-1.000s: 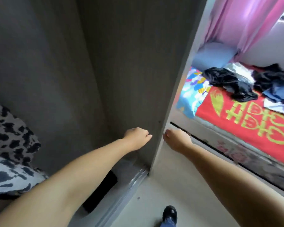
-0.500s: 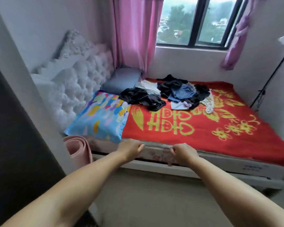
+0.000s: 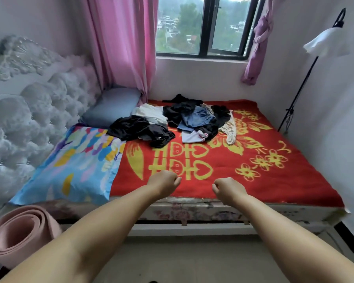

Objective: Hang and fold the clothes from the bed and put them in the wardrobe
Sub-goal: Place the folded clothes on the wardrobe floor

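Both hands reach forward over the near edge of the bed (image 3: 192,209), side by side and a little apart. On the left hand (image 3: 164,183) the fingers are curled into a loose fist with nothing in them, and the right hand (image 3: 228,189) is curled the same way and also holds nothing. Neither hand touches any cloth; they sit above the red blanket (image 3: 274,180), which has yellow flowers and a large yellow double symbol on it.

The clothes (image 3: 180,119) lie in a loose pile on the far half of the blanket, well apart from the hands and near the wall under the window (image 3: 202,25). A black garment (image 3: 139,129) sprawls at the left of the pile, partly over the corner of a pillow. Behind it lies a white piece (image 3: 149,113), and to the right a blue garment (image 3: 196,118) sits on top of more black cloth. A pale patterned piece (image 3: 230,129) trails off the right side of the pile.

A pillow with coloured patches (image 3: 74,166) lies at the left end of the bed, and a plain blue-grey pillow (image 3: 112,105) sits behind it against the tufted white headboard (image 3: 35,111). A pink curtain (image 3: 123,43) hangs left of the window, and a purple one (image 3: 258,43) is knotted up at its right. A rolled pink mat (image 3: 16,240) lies on the floor at the lower left, beside the bed. A floor lamp with a white shade (image 3: 325,42) stands by the right wall.
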Available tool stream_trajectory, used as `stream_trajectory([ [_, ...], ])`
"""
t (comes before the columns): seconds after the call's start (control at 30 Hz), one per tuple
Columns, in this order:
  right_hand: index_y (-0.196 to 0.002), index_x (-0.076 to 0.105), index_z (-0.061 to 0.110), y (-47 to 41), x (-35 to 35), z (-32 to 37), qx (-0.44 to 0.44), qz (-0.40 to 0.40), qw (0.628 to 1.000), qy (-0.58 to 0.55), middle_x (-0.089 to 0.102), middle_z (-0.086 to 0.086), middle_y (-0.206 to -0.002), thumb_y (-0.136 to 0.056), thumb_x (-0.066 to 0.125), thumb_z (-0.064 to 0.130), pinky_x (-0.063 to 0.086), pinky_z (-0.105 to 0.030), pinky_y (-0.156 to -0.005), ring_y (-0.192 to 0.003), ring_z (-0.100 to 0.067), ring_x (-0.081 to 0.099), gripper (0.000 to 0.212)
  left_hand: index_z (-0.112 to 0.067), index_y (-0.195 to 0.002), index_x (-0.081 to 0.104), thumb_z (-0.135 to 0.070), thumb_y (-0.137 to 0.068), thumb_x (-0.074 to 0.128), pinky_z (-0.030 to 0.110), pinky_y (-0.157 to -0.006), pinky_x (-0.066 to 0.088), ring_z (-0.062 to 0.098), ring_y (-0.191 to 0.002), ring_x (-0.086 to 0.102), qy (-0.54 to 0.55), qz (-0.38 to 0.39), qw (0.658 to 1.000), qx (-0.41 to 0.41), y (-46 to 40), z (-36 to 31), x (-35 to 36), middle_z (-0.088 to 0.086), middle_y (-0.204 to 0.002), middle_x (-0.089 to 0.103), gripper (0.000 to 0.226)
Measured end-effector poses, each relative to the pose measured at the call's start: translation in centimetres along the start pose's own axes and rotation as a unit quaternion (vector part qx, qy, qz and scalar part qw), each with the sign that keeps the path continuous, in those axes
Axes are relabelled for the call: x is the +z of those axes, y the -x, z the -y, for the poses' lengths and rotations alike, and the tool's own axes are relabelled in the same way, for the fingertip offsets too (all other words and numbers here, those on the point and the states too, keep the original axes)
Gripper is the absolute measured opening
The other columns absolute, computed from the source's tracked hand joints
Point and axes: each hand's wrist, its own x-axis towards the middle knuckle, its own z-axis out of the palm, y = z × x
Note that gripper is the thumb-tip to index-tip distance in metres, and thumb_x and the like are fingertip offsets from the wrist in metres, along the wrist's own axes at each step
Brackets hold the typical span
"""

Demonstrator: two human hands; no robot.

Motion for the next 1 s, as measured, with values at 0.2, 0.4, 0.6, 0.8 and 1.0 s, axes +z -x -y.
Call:
stream_trajectory([
  [0.2, -0.079, 0.055, 0.010, -9.8, -1.5, -3.2, 0.030, -0.009, 1.000, -0.001, 0.065, -0.007, -0.087, -0.100, 0.037, 0.031, 0.041, -0.029, -0.058, -0.073, -0.025, 0.063, 0.035, -0.011, -0.066, 0.041, -0.034, -0.102, 0.036, 0.028, -0.050, 0.023, 0.020, -0.054, 0.036, 0.015, 0.006, 1.000, 0.017, -11.8, 1.0, -0.8, 0.005, -0.065, 0.045, 0.043],
  [0.4, -0.084, 0.059, 0.009, -19.1, -2.7, -7.2, 0.099, -0.003, 0.995, -0.018, 0.065, -0.004, -0.080, -0.100, 0.036, 0.031, 0.052, -0.034, -0.064, -0.073, -0.025, 0.066, 0.035, -0.013, -0.067, 0.044, -0.035, -0.102, 0.035, 0.027, -0.048, 0.027, 0.019, -0.056, 0.041, -0.013, 0.040, 0.998, 0.039, -24.1, 1.1, -2.3, 0.001, -0.066, 0.047, 0.043],
  [0.6, -0.085, 0.058, 0.009, -25.8, -1.4, -10.7, 0.121, 0.038, 0.992, -0.013, 0.066, -0.005, -0.085, -0.100, 0.035, 0.030, 0.052, -0.034, -0.067, -0.075, -0.025, 0.066, 0.035, -0.010, -0.071, 0.048, -0.035, -0.102, 0.035, 0.027, -0.049, 0.030, 0.021, -0.062, 0.046, -0.015, 0.091, 0.995, 0.042, -33.1, 1.5, 0.0, 0.004, -0.070, 0.051, 0.041],
  [0.8, -0.091, 0.060, 0.016, -36.0, -0.8, -16.8, 0.116, 0.058, 0.992, 0.001, 0.063, -0.001, -0.086, -0.098, 0.036, 0.033, 0.045, -0.030, -0.068, -0.086, -0.025, 0.066, 0.030, -0.014, -0.062, 0.034, -0.031, -0.102, 0.034, 0.026, -0.046, 0.024, 0.018, -0.052, 0.037, -0.027, 0.111, 0.993, 0.042, -42.7, 0.7, 3.0, -0.003, -0.058, 0.042, 0.044],
  [1.0, -0.101, 0.063, 0.015, -50.5, 2.8, -24.2, 0.060, 0.115, 0.992, 0.002, 0.065, -0.005, -0.108, -0.099, 0.037, 0.033, 0.040, -0.030, -0.070, -0.100, -0.028, 0.060, 0.032, -0.013, -0.064, 0.035, -0.030, -0.102, 0.034, 0.027, -0.050, 0.026, 0.018, -0.052, 0.032, 0.007, 0.125, 0.990, -0.061, -56.4, 0.3, 8.8, 0.000, -0.060, 0.037, 0.042],
])
